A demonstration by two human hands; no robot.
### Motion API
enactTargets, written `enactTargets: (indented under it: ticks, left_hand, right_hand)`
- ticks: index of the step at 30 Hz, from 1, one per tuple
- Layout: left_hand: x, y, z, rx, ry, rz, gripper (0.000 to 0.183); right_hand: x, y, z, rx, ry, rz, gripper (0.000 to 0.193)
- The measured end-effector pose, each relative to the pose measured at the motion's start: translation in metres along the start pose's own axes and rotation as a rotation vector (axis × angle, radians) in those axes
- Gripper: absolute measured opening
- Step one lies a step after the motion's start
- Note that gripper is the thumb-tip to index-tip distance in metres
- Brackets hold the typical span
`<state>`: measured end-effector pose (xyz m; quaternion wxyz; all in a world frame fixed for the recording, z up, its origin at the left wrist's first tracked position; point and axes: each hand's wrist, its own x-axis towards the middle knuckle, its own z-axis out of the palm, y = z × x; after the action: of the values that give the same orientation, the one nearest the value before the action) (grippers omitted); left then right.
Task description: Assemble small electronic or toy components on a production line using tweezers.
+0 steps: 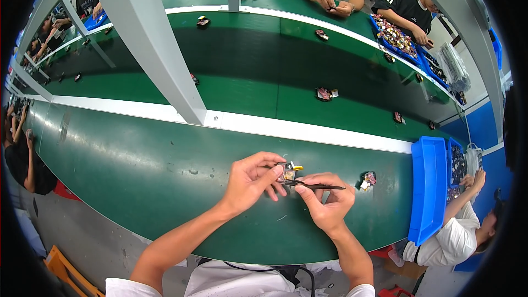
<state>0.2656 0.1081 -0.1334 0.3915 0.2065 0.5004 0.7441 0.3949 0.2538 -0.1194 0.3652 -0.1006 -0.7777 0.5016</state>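
While the left hand (247, 181) pinches an electronic assembly (289, 174) in its fingers, seemingly for steadiness, the right hand (329, 201) grips a black tool (325, 187) near its tip, likely for control.

There are two hands: one left hand (247, 180) and one right hand (328, 201). In the left is one part (287, 175), in the right one tool (325, 186). Rightward of them are one other part (368, 180) and one long tray (429, 187).

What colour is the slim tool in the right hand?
Black; the slim tool shows best in the head view.
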Motion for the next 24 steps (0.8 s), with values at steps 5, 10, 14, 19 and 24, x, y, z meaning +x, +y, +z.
enactTargets:
  ticks: [5,10,14,19,24]
  left_hand:
    - [0.000,-0.002,0.004,-0.008,0.003,-0.006,0.023]
    - [0.001,-0.004,0.007,-0.003,-0.011,-0.004,0.022]
    - [0.002,-0.006,0.015,0.018,-0.030,-0.006,0.025]
    - [-0.001,-0.010,0.022,0.173,-0.043,0.103,0.033]
    - [-0.001,-0.008,0.027,0.224,-0.024,0.103,0.032]
  right_hand:
    - [0.000,0.002,-0.005,-0.049,-0.044,-0.066,0.018]
    - [0.001,0.001,-0.010,-0.080,-0.060,-0.107,0.018]
    - [0.001,0.001,-0.013,-0.114,-0.050,-0.191,0.017]
    - [0.000,0.002,-0.019,-0.177,-0.056,-0.294,0.018]
    - [-0.001,-0.002,-0.022,-0.365,-0.091,-0.484,0.025]
